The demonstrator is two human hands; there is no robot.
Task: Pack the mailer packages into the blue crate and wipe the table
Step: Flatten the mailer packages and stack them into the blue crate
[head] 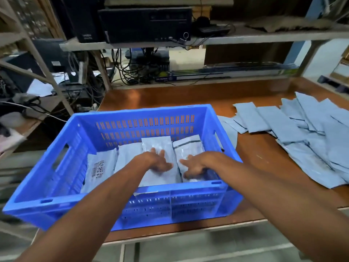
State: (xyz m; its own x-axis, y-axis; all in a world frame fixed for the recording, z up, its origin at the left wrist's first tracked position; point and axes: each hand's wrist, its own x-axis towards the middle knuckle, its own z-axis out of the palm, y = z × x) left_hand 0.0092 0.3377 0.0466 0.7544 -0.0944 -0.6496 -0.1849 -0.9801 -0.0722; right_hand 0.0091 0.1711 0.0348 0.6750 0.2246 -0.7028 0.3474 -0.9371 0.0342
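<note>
Packing step: both hands, left hand [159,161] and right hand [194,165], rest open-fingered on mailers [160,146] inside the blue crate [62,178]. Next: fetch the loose mailer pile [302,133] right of the crate.

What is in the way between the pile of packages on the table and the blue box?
Nothing visible. The pile of mailers lies on the table right of the blue crate; only the crate's own wall is between, and its top is open.

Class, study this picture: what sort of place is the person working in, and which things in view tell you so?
Probably a warehouse packing station: a blue crate half filled with mailer packages, more mailers piled on the worktable, and metal shelving behind.
</note>
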